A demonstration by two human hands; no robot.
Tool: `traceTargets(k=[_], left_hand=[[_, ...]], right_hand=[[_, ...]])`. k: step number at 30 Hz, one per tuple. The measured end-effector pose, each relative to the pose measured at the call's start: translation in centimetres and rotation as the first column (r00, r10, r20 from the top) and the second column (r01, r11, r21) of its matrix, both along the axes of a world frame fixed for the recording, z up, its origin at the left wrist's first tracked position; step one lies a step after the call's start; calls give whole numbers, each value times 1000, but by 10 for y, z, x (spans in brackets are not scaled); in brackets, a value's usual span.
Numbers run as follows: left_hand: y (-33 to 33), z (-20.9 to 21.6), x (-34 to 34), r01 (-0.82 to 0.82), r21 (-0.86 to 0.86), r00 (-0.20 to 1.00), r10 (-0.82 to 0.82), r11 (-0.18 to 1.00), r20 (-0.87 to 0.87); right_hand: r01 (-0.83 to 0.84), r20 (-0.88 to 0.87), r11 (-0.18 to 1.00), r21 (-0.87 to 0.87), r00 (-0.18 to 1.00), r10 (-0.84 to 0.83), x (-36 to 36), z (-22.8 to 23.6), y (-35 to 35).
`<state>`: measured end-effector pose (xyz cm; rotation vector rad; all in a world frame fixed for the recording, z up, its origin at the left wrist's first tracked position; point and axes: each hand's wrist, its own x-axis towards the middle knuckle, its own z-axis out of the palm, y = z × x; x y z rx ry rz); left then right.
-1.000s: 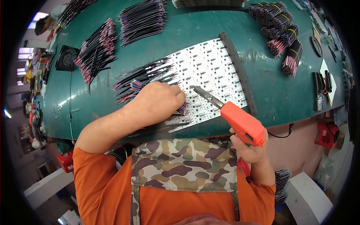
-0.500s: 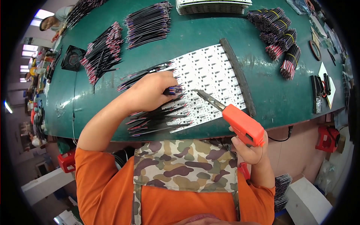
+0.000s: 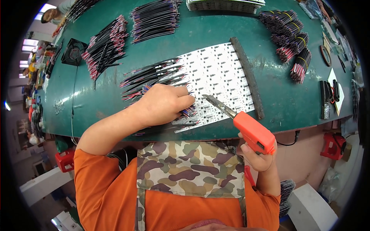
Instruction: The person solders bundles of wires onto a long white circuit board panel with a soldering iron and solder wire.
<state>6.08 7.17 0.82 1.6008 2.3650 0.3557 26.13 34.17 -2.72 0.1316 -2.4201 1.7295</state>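
Note:
My left hand (image 3: 165,104) is closed around a bundle of thin wires (image 3: 189,111), over the left part of a white circuit board panel (image 3: 217,65). Wire ends poke out beside the fingers. Black wires with red and blue ends (image 3: 144,75) lie in a row across the panel's left edge, partly hidden by this hand. My right hand (image 3: 259,158) grips a red soldering gun (image 3: 254,133). The gun's dark tip points up and left, above the panel's middle; whether it touches cannot be told. Rows of small black parts dot the panel.
A dark bar (image 3: 247,79) borders the panel's right side. Beyond lie wire piles (image 3: 103,48) (image 3: 155,21), stacked panels (image 3: 225,5) and tied wire bundles (image 3: 285,29). A small black fan (image 3: 74,52) stands left; a tape roll (image 3: 325,56) lies right. Another person (image 3: 58,16) is far left.
My left hand has moved toward me and slightly right with the wire bundle, uncovering more of the row of wires. The soldering gun has shifted slightly right in view.

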Motion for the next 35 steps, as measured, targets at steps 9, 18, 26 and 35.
traceTargets(k=[9,18,26,35], left_hand=[[1,-10,2,35,-62,999,-38,997,-39],[1,-12,1,41,-46,999,-42,998,-18],[2,-13,-2,44,-62,999,-44,997,-1],[3,-14,-4,44,-62,999,-43,997,18]], right_hand=[[-79,42,997,-1,996,79,-4,0,-2],[-96,72,995,-25,993,97,-11,0,-6],[-84,40,996,44,996,82,-11,0,-6],[-87,36,995,45,996,86,-14,3,-6]])
